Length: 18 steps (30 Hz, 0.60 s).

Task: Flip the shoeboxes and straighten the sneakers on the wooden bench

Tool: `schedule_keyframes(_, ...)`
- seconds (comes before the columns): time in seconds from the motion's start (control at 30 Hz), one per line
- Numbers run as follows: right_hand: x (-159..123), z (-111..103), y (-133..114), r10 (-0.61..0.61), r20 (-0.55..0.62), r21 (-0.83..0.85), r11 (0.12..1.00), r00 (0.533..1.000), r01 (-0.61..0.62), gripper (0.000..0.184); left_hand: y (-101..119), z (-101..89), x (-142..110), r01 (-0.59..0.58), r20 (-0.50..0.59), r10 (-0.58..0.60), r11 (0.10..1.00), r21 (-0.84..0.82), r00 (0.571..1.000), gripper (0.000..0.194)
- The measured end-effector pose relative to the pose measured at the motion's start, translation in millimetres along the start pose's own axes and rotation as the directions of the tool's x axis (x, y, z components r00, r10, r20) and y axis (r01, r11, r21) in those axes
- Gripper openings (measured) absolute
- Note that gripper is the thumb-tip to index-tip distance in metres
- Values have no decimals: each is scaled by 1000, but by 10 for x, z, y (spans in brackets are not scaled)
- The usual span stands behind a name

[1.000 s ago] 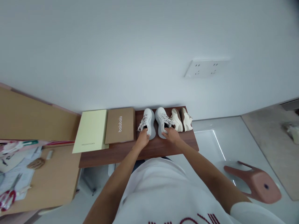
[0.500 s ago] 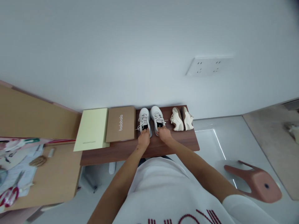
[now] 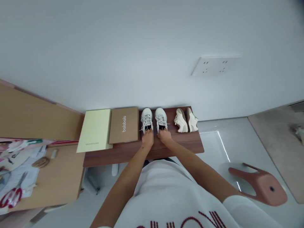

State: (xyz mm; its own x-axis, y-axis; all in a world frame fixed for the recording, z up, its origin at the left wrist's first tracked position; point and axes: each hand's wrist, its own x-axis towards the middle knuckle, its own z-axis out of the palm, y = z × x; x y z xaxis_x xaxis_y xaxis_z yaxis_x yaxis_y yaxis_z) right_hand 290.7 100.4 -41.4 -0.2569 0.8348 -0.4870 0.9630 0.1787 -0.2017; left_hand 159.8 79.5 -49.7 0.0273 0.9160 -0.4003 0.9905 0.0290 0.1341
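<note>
Two white laced sneakers stand side by side on a dark wooden bench (image 3: 185,145), toes toward the wall. My left hand (image 3: 148,138) grips the heel of the left white sneaker (image 3: 146,118). The heel of the right white sneaker (image 3: 161,118) is gripped by my right hand (image 3: 164,136). Both hands are closed round the heels. A pair of cream and brown sneakers (image 3: 185,119) stands apart to the right on the same bench.
A brown shoebox (image 3: 124,124) and a pale yellow box (image 3: 95,130) lie on the bench to the left. A light wooden table (image 3: 52,177) with papers stands further left. A pink stool (image 3: 261,183) lies tipped on the white floor at right. A wall socket (image 3: 215,66) is above.
Both hands have slid the white sneakers left, away from the cream pair, and straightened them side by side near the brown box.
</note>
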Motion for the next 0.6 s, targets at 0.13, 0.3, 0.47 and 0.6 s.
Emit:
schedule_keyframes(0.13,-6,-21,15,-10,-16,-2,1000,1000,10,25,-11,-9,17,10,-8,-11,1000,-13,1000,48)
schedule_keyframes(0.3,-12,-29,83,-18,-13,44,999,1000,19,27,-32,-41,-38,3,-12,-4,999,-41,1000,47)
schedule_keyframes(0.47,-181,80,399,-230,-203,183,946,952,268,37,121,-132,-157,-35,-184,23,997,-67,983,55)
schedule_keyframes(0.6,-413,191,958,-73,-467,314,918,881,242,32,510,-99,-131,-348,-223,301,914,-208,927,55)
